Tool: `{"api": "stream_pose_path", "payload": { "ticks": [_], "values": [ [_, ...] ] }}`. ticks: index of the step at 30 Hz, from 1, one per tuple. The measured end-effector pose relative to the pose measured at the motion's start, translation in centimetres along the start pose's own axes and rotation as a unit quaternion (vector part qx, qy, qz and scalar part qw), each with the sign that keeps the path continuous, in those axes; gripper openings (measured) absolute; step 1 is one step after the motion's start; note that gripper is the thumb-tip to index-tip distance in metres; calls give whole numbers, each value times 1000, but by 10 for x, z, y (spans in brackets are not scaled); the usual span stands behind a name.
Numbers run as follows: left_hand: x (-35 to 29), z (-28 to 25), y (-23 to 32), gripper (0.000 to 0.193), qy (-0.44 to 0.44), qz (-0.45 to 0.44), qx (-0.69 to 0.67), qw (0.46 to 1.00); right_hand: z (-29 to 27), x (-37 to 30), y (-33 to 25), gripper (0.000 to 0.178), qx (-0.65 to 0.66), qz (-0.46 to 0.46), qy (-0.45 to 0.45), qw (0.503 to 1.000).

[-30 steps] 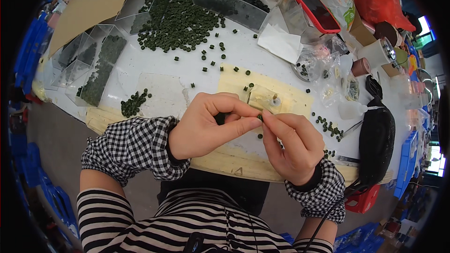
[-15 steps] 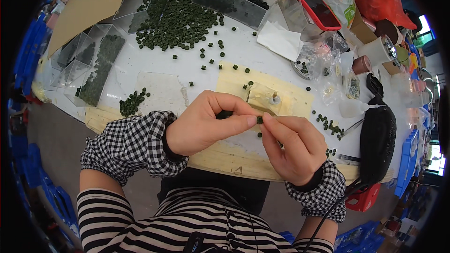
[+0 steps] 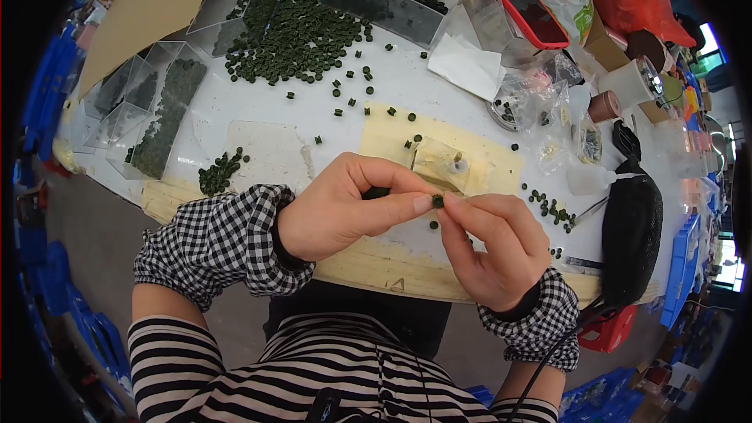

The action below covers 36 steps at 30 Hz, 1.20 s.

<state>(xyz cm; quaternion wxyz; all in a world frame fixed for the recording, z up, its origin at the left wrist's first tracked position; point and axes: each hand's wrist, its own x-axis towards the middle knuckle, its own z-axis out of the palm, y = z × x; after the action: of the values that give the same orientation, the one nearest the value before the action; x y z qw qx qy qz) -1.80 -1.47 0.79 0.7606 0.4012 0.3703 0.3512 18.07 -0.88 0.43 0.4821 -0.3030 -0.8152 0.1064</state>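
A small dark green spool-shaped piece (image 3: pixel 438 201) sits between the fingertips of both hands. My left hand (image 3: pixel 337 207) pinches it from the left with thumb and forefinger. From the right, the thumb and fingertips of my right hand (image 3: pixel 501 247) close on the same piece. Something dark shows in the curl of my left fingers, too hidden to name. Just behind the hands, a pale block with a short upright pin (image 3: pixel 459 163) rests on a yellowish sheet (image 3: pixel 384 129). One loose green piece (image 3: pixel 433 225) lies below the fingertips.
A big heap of green pieces (image 3: pixel 298 35) covers the far left, among clear plastic boxes (image 3: pixel 168 110). Smaller piles lie at left (image 3: pixel 222 172) and right (image 3: pixel 552 211). A red-cased phone (image 3: pixel 521 4), white tissue (image 3: pixel 468 66) and black pouch (image 3: pixel 630 239) stand at the right.
My right hand has shifted slightly right and its fingers have turned a little on the green piece, which now shows more of its round face. My left hand is nearly still.
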Motion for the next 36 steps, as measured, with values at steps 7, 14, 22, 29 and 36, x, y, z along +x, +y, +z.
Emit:
{"api": "stream_pose_path", "payload": {
  "ticks": [7,14,22,29,36],
  "values": [
    [1,0,-1,18,1,63,86,994,-1,2,-2,26,11,9,18,1000],
    [-2,2,-3,16,34,132,160,978,1,3,-2,24,12,11,15,1000],
    [-7,2,-4,21,67,239,302,921,3,2,3,27,15,-8,5,1000],
    [-5,5,-4,16,81,160,187,966,0,1,-2,28,-15,10,-24,1000],
    [-5,5,0,14,68,130,172,974,3,2,3,29,-31,-44,-6,999]
  ]
}}
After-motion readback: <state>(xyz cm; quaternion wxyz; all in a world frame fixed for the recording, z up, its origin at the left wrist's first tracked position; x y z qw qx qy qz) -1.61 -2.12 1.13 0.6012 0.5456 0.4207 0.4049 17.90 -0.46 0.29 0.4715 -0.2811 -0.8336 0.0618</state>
